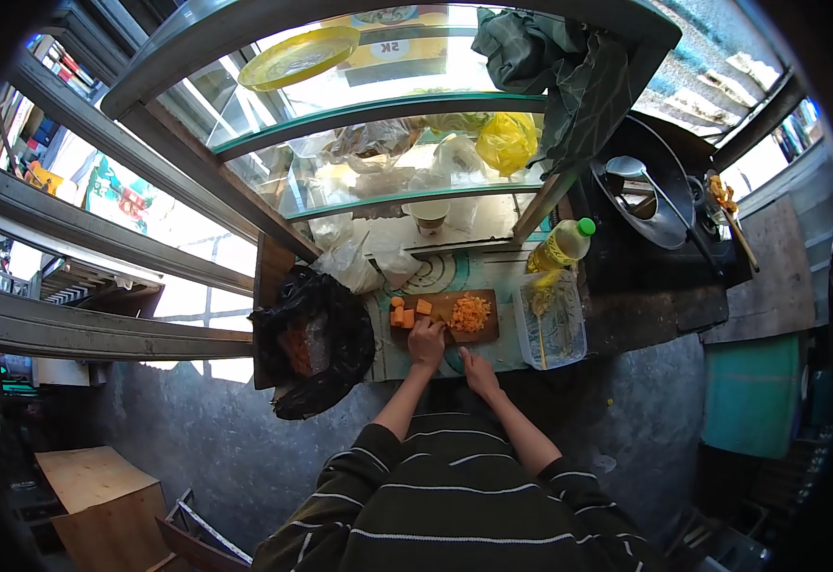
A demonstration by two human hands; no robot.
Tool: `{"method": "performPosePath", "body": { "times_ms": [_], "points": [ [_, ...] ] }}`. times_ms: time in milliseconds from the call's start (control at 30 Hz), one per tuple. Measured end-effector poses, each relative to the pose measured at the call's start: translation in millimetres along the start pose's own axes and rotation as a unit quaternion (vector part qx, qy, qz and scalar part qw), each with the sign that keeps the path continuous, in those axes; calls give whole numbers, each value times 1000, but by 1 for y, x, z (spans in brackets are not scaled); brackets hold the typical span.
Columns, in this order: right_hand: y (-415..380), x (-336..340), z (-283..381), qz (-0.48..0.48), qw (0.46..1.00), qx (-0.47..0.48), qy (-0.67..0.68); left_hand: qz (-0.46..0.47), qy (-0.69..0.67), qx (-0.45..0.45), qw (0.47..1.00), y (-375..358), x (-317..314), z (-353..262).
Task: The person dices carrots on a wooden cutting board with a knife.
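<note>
A small wooden cutting board [447,303] lies on the counter in front of me. Orange vegetable chunks [405,314] sit at its left end and a pile of finely chopped orange bits [471,313] at its right. My left hand [426,341] rests with bent fingers on the board's near edge, just right of the chunks. Closer to my body, my right hand [478,370] is curled below the board's front edge. At this size I cannot make out what either hand holds.
A black plastic bag [314,345] with orange scraps sits left of the board. A clear plastic tub [552,334] and a yellow oil bottle [561,246] stand to the right. Farther right is a wok [650,200] with a ladle. A glass display case [388,143] rises behind.
</note>
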State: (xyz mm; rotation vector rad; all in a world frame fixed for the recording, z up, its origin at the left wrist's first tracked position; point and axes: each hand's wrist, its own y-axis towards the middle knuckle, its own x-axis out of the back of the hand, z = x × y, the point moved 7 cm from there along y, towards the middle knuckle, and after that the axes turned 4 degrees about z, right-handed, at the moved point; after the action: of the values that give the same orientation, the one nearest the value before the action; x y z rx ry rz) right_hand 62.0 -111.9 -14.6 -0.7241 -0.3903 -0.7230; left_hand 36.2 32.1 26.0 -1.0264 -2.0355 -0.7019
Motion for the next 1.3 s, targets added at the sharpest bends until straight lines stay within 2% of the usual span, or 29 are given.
{"method": "performPosePath", "body": {
  "times_ms": [133,200,333,433,533,600,633,700,733,800,900,1033,1100,1233,1300],
  "points": [
    [-1,2,-8,18,999,-3,46,6,-8,11,1000,-1,-2,2],
    [-6,-3,-20,70,988,-94,102,15,14,16,1000,-1,-4,1],
    [-14,6,-23,41,988,-90,121,37,17,19,999,2,-10,-4],
    [-15,7,-24,20,990,-79,115,40,-33,31,998,10,-8,-5],
    [-7,-5,-25,38,992,-61,103,-9,-70,52,996,23,11,4],
    [0,-12,-20,16,997,4,78,-19,31,5,999,34,29,8],
    [1,-12,-21,14,997,1,78,-17,29,3,999,39,39,8],
    [5,-22,-33,65,973,-94,203,71,107,9,992,45,39,11],
    [5,-18,-33,65,973,-93,202,70,108,8,992,46,35,16],
    [3,-19,-37,101,949,-124,271,123,186,-61,973,46,17,23],
    [2,-17,-38,73,940,-140,302,89,252,-98,959,45,6,17],
    [-2,-18,-32,97,945,-134,283,160,244,-72,954,32,-3,4],
    [-7,-18,-29,97,950,-140,263,183,263,-11,947,26,-6,7],
    [-12,-11,-20,90,959,-123,237,159,227,-8,961,18,1,6],
    [-13,-8,-20,76,967,-132,204,110,187,-45,975,15,11,0]
  ]
}}
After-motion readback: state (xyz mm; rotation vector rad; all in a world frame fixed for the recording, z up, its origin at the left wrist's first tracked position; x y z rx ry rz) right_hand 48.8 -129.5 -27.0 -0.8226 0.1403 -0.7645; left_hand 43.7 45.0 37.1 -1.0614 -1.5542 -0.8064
